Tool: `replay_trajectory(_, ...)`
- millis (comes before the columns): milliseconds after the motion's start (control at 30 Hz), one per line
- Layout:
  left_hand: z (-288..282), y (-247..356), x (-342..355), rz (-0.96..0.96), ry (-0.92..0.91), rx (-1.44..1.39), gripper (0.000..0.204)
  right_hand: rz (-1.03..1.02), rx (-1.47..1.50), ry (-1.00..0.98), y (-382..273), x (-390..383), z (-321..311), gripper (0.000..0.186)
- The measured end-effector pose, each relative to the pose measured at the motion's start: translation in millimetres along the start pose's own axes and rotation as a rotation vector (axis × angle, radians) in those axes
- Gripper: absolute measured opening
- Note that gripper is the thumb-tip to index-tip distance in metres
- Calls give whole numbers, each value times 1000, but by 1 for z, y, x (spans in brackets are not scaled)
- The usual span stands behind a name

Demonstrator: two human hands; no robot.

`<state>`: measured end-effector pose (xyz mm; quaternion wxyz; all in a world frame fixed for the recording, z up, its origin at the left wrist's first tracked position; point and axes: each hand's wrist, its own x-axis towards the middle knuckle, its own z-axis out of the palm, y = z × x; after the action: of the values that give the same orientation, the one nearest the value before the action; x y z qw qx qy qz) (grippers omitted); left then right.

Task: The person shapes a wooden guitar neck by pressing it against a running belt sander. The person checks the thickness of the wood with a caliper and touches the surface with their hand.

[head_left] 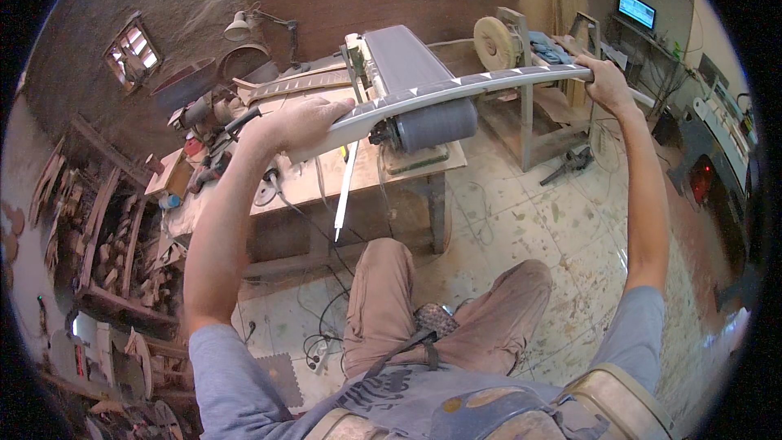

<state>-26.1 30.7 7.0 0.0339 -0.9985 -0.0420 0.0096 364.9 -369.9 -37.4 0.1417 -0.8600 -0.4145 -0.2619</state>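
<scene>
A long guitar neck (456,88) spans the view, its dark top face set with pale triangular inlays and its near edge light. My left hand (309,124) is closed around its wide left end. At the thin right end, the fingers of my right hand (609,83) are wrapped round it. Between my hands, the neck crosses in front of a belt sander with a broad grey belt (407,61) and a dark front roller (436,125). I cannot tell whether the neck touches the belt.
The sander stands on a wooden workbench (326,175) with power tools and a slotted wooden strip (301,84). A round yellowish wheel (495,43) is mounted on a wooden stand at the back right. Cables and a power strip (318,356) lie on the tiled floor.
</scene>
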Motion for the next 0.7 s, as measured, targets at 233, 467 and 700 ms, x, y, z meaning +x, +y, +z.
replay_trajectory(233,-9,12,5,-28,-48,38,41,34,-6,-99,-3,9,-9,39)
replay_trajectory(467,5,29,4,-107,153,270,37,-69,45,158,-6,1,17,46)
replay_trajectory(700,-9,17,7,-49,-83,109,42,-91,-128,-25,17,11,4,44)
